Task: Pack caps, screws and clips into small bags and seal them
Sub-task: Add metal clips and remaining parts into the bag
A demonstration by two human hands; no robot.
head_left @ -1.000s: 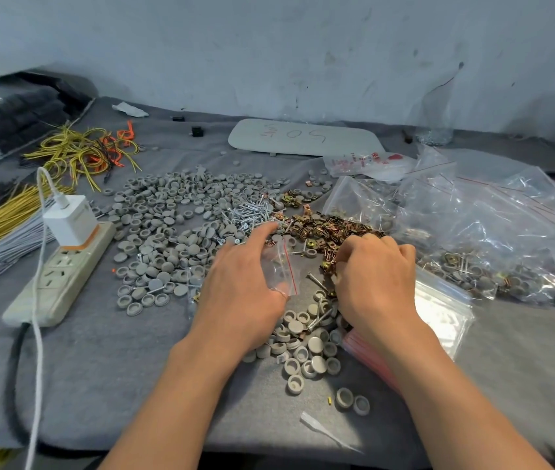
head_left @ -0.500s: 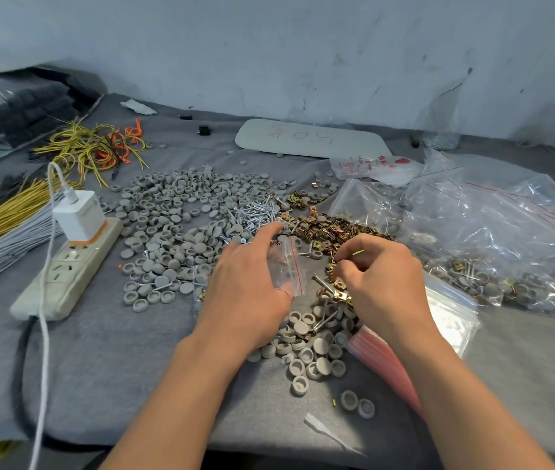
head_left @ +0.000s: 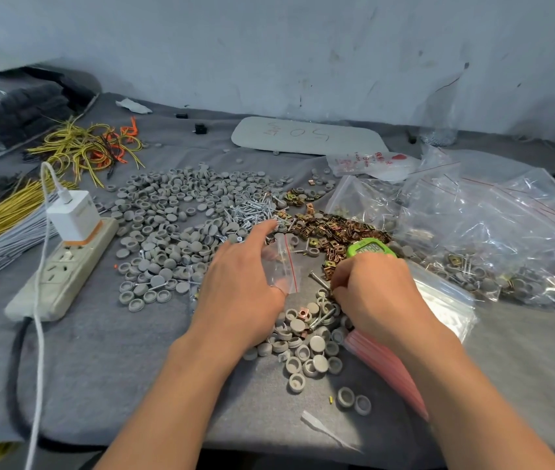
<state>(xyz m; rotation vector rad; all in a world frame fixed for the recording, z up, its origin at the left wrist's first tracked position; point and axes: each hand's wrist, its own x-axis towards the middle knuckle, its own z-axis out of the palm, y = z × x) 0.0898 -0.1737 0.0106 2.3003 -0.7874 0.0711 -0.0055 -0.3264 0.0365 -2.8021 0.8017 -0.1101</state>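
One small zip bag (head_left: 284, 263) pinched in my left hand (head_left: 238, 295); right hand (head_left: 379, 298) curled over clips (head_left: 333, 228), grip unclear; bare cloth (head_left: 106, 361) front-left.

Our left hand (head_left: 238, 293) and right hand (head_left: 381, 300) are bare, forearms uncovered from the frame's bottom edge upward.

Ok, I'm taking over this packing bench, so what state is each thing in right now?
small bag, pinched by the left hand; whether its mouth is open is unclear.
right hand, fingers curled down at the cap pile; any hold is hidden.
charger, plugged into the power strip, cable attached.
green device, display showing digits, unreadable.
big clear bag, slumped, partly filled.
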